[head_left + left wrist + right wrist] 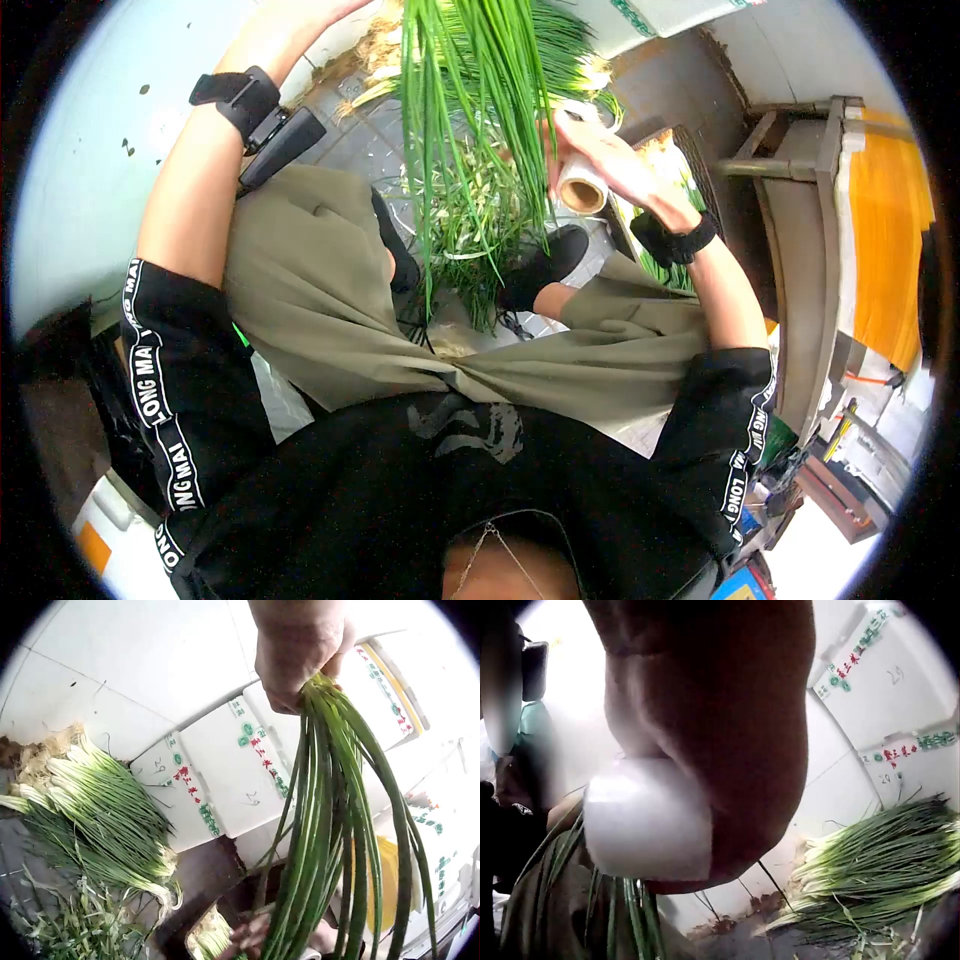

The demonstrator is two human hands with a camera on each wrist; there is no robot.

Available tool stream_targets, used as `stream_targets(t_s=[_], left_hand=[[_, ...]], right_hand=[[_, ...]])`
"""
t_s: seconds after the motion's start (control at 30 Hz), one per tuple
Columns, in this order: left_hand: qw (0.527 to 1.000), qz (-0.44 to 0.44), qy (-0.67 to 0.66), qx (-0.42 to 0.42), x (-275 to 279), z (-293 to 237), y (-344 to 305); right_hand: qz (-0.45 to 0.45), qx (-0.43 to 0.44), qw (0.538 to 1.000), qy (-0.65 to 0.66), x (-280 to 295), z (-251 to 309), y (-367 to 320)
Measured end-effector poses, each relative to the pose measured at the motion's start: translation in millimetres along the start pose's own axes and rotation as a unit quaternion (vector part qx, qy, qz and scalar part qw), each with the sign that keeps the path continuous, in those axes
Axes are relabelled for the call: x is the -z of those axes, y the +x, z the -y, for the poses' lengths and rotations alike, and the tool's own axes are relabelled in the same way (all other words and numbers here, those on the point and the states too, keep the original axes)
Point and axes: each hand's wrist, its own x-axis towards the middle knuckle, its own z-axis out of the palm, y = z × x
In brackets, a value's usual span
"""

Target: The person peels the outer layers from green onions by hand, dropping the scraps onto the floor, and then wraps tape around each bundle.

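My left hand [300,656] is raised and grips a bunch of scallions [322,780] by its upper end, so the long green leaves hang down. In the head view these leaves [475,90] fall between the knees, while most of that hand is past the top edge. To the right of the leaves, my right hand [615,160] holds a whitish roll of plastic film [583,188] with a cardboard core. In the right wrist view the roll [649,821] sits against the palm, and its fingers are largely hidden.
A heap of scallions [105,810] lies on the floor by the wall, with loose leaf trimmings [470,210] between the shoes. White foam boxes [232,765] stand along the wall. A dark crate [690,165] with more scallions is at the right, beside a metal-framed stand [830,200].
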Motion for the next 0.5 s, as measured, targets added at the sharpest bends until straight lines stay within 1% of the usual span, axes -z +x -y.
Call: stream_targets(t_s=[0.03, 0.1, 0.17, 0.2, 0.23, 0.3, 0.33, 0.37, 0.4, 0.43, 0.5], left_hand=[[1.0, -0.014, -0.005, 0.008, -0.7, -1.3, -0.2], [0.999, 0.005, -0.021, 0.029, 15.0, 0.5, 5.9], [0.997, 0.013, -0.038, 0.067, 28.4, 3.3, 10.0], [0.996, -0.017, -0.053, 0.068, 27.0, 4.4, 6.3], [0.996, -0.016, -0.053, 0.071, 31.2, 5.0, 6.8], [0.995, -0.017, -0.022, 0.091, 39.3, 4.9, 9.6], [0.995, -0.016, -0.021, 0.094, 44.3, 6.9, 10.0], [0.994, -0.04, 0.0, 0.103, 41.7, 7.4, 8.1], [0.991, -0.065, 0.021, 0.112, 38.8, 8.4, 6.9], [0.99, -0.071, 0.03, 0.114, 35.8, 7.9, 6.9], [0.989, -0.08, 0.042, 0.119, 29.9, 9.5, 6.7]], right_hand=[[0.017, 0.005, 0.999, 0.041, -3.8, -2.3, -0.3], [0.075, 0.048, 0.996, 0.02, -4.3, -9.7, -0.3], [0.081, 0.049, 0.995, 0.043, -4.6, 0.8, -10.0], [0.09, 0.05, 0.993, 0.065, -4.6, 7.3, -14.8], [0.089, 0.05, 0.993, 0.067, -3.1, 9.8, -18.2], [0.108, 0.028, 0.99, 0.083, 0.7, 11.0, -24.0], [0.101, 0.009, 0.99, 0.097, 2.3, 8.1, -25.0], [0.099, 0.01, 0.99, 0.099, 3.3, 9.4, -26.7], [0.118, 0.011, 0.989, 0.087, 4.4, 14.1, -28.1], [0.136, 0.013, 0.988, 0.075, 5.1, 17.9, -29.3], [0.132, 0.006, 0.987, 0.087, 4.0, 20.4, -30.7]])
